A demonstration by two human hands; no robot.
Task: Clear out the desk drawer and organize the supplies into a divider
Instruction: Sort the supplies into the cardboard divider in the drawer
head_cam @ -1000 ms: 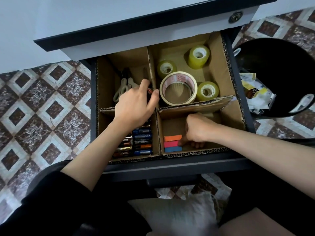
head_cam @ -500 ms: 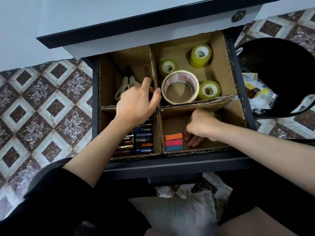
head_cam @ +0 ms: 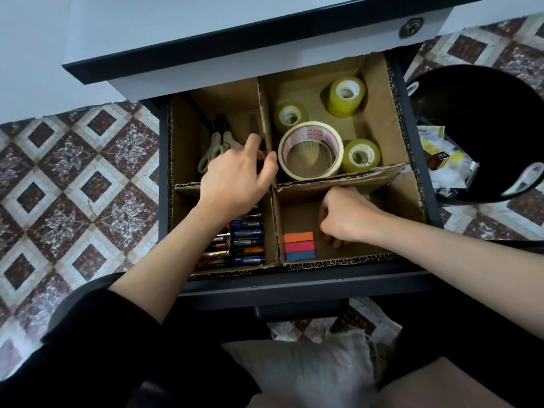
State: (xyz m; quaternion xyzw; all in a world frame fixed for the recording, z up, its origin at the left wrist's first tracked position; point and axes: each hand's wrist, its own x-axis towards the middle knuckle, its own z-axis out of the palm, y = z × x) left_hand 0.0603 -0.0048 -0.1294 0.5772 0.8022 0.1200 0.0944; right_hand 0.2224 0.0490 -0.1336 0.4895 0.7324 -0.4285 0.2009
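Note:
A cardboard divider (head_cam: 272,222) with four compartments fills the open desk drawer (head_cam: 294,285). Scissors (head_cam: 213,148) and pens lie back left. A wide tape roll (head_cam: 310,150) and three yellowish rolls (head_cam: 346,97) sit back right. Batteries (head_cam: 245,241) are stacked front left. Orange, pink and blue sticky pads (head_cam: 298,246) lie front right. My left hand (head_cam: 235,179) reaches into the back left compartment beside the centre wall, its thumb and fingers closed on a slim red-ended item (head_cam: 261,156) that is mostly hidden. My right hand (head_cam: 347,217) is a fist on the front right compartment's floor, just right of the pads.
A black waste bin (head_cam: 485,98) holding crumpled paper and wrappers stands right of the drawer. The white desk top (head_cam: 176,30) overhangs the drawer's back. Patterned floor tiles show at left. A grey cushion (head_cam: 309,369) lies below the drawer front.
My right hand has drawn slightly right, away from the sticky pads. My left hand has stayed at the centre wall with its fingers still closed.

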